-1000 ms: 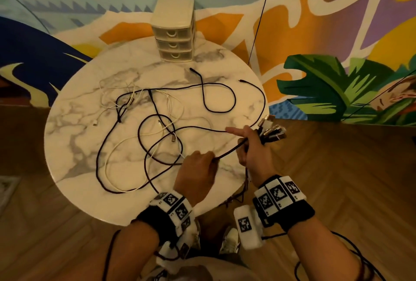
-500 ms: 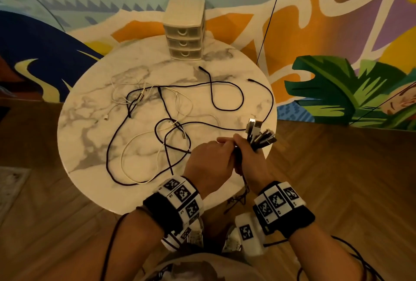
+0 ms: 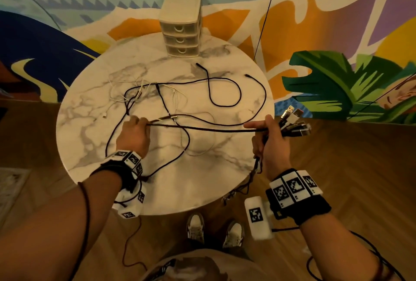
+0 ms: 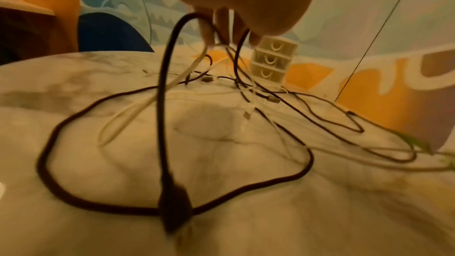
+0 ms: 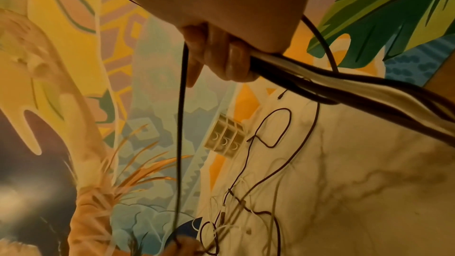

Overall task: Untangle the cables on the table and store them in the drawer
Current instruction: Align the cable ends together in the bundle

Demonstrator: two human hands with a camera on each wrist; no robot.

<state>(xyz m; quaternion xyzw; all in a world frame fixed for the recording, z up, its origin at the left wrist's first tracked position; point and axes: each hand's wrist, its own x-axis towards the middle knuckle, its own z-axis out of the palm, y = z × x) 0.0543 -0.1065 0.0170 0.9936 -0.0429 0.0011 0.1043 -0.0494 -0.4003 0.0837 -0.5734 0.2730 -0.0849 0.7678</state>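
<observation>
Left hand (image 3: 132, 136): over the left-centre of the surface, fingers curled round a black cable (image 3: 202, 128) and some of the thinner strands beside it.
Right hand (image 3: 273, 143): at the right edge of the surface, fingers clamped on a bundle of plugs (image 3: 293, 122) that fan out to its right; forefinger stretched along the black cable.
Black cable: drawn nearly straight between the two hands, raised off the surface.
Cable ends: several dark and pale strands hang from under the right hand past the rim of the surface, seen thick and close in the right wrist view (image 5: 344, 89).
Other black cables (image 3: 225, 98): lying in open loops over the middle and far right of the surface, two loose tips pointing toward the far side.
White cables (image 3: 144, 91): thin, tangled with the black ones at the far left-centre; one small connector lies apart on the left.
Surface (image 3: 90, 145): round, marble-patterned.
Drawer unit (image 3: 181, 30): cream, three drawers, all closed, upright at the far edge of the surface, well apart from both hands.
Surroundings: wood floor, painted mural wall, shoes (image 3: 213, 231) below the near rim.
</observation>
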